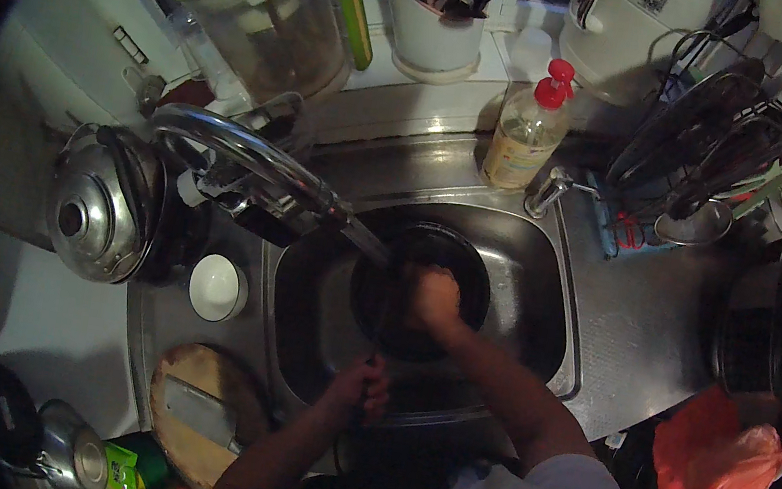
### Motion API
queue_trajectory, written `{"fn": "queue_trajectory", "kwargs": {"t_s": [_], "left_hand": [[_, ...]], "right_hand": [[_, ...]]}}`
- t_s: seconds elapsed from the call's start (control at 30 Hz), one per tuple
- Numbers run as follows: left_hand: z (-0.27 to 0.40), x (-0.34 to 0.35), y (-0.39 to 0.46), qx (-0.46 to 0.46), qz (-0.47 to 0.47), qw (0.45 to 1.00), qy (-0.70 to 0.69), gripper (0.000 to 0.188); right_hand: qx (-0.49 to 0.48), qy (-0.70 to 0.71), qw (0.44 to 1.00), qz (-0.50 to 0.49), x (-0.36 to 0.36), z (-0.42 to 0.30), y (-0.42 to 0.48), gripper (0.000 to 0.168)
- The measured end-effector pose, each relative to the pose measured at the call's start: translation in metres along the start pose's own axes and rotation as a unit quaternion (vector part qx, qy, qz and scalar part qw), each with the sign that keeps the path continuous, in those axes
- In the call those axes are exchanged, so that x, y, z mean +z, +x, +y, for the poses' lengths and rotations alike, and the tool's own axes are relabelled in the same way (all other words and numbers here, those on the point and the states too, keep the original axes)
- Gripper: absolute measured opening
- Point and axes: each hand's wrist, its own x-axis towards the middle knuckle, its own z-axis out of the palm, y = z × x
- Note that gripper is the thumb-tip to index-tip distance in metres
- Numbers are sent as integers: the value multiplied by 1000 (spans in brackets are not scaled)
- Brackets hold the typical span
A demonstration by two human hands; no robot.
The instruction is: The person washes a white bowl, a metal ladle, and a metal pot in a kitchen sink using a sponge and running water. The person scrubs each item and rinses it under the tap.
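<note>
A round black pan [478, 257] sits in the stainless steel sink [543, 343], with a stream of water [370, 243] from the chrome faucet [248, 136] running into it. My right hand [435, 295] is down inside the pan. It looks blurred, and its fingers are lost in the dark, so whether it holds something cannot be told. At the sink's front edge, my left hand [363, 391] is curled around a thin dark handle [378, 334]. The handle reaches toward the pan, and its far end is hidden in shadow.
Left of the sink are a white bowl [214, 288], a metal kettle [77, 220] and a cleaver [196, 409] on a round wooden board [179, 365]. A pump bottle [524, 143] stands behind. On the right are a crowded dish rack [610, 224], a black pot [746, 328] and a red plastic bag [729, 470].
</note>
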Motion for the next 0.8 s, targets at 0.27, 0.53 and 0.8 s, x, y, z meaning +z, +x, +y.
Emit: {"fn": "queue_trajectory", "kwargs": {"t_s": [0.27,0.53,0.8], "left_hand": [[18,21,-8,-33,35,996,-69,8],[19,10,-1,-63,-16,998,-15,8],[23,0,-8,-73,-78,984,-141,10]], "right_hand": [[-172,193,956,140,-2,-1,3,18],[-74,256,907,326,-32,-23,11,6],[-241,148,944,170,-48,-13,12,12]]}}
